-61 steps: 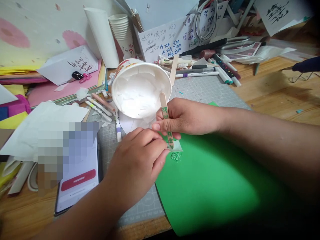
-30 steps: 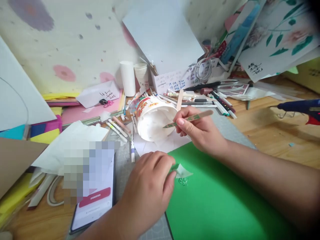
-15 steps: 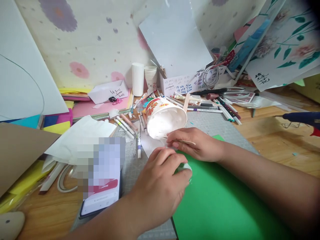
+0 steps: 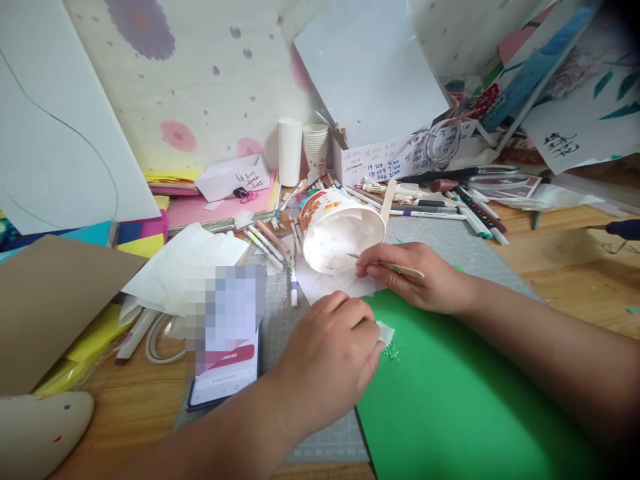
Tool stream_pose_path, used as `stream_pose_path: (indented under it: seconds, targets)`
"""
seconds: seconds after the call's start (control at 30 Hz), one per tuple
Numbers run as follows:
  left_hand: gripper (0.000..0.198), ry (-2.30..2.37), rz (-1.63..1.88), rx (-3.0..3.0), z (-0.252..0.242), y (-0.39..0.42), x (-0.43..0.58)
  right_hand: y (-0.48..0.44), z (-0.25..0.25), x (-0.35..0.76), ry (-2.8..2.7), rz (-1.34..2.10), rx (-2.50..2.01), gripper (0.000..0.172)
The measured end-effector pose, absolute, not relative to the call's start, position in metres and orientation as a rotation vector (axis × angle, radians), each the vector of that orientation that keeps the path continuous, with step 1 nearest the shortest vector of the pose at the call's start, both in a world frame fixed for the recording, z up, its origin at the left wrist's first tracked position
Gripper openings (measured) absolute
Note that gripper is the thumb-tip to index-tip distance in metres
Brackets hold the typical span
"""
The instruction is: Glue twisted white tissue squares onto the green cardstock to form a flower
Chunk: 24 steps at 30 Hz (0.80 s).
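Note:
My right hand (image 4: 420, 275) pinches a thin wooden stick (image 4: 403, 270), its far end at the mouth of a tipped paper tub (image 4: 345, 233) with white stuff inside. My left hand (image 4: 333, 353) is closed over the left edge of a green sheet (image 4: 450, 387), holding a small whitish piece (image 4: 385, 333) that sticks out past its fingers. Small green and white bits (image 4: 393, 351) lie on the sheet just right of those fingers. Another flat wooden stick (image 4: 389, 202) stands at the tub's right rim.
A phone (image 4: 225, 373) lies left of my left arm on the grey cutting mat (image 4: 325, 440). Markers (image 4: 265, 245) surround the tub. Behind stand paper cups (image 4: 315, 147) and a white box (image 4: 370, 160). A glue gun (image 4: 623, 229) is at the right edge.
The view has shifted, moving most things rightward. The right hand's stick now reaches the tub's mouth. More of the whitish piece and the green and white bits shows beside my left fingers.

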State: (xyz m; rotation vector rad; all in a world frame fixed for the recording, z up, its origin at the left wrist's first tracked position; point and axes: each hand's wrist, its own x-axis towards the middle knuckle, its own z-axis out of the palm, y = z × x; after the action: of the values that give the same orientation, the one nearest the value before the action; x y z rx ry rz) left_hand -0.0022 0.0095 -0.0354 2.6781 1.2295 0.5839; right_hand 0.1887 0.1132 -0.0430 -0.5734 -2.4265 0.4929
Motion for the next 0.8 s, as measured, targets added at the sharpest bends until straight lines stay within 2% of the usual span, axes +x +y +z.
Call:
stream_pose_path:
  seconds: [0.3,0.5,0.67,0.8]
  targets:
    - [0.018,1.263,0.582,2.681,-0.041,0.014,-0.003,0.117,-0.046,0.173,-2.623,0.327,-0.628,0.025]
    - [0.017,1.217,0.632,2.655,-0.042,0.018,-0.004,0.117,-0.046,0.167,-2.582,0.348,-0.697,0.018]
    - [0.019,1.166,0.695,2.611,-0.042,0.02,-0.006,0.116,-0.033,0.186,-2.505,0.544,-0.631,0.013]
    - [0.016,1.159,0.709,2.568,-0.04,0.019,-0.005,0.116,-0.013,0.205,-2.545,0.978,-0.524,0.014]
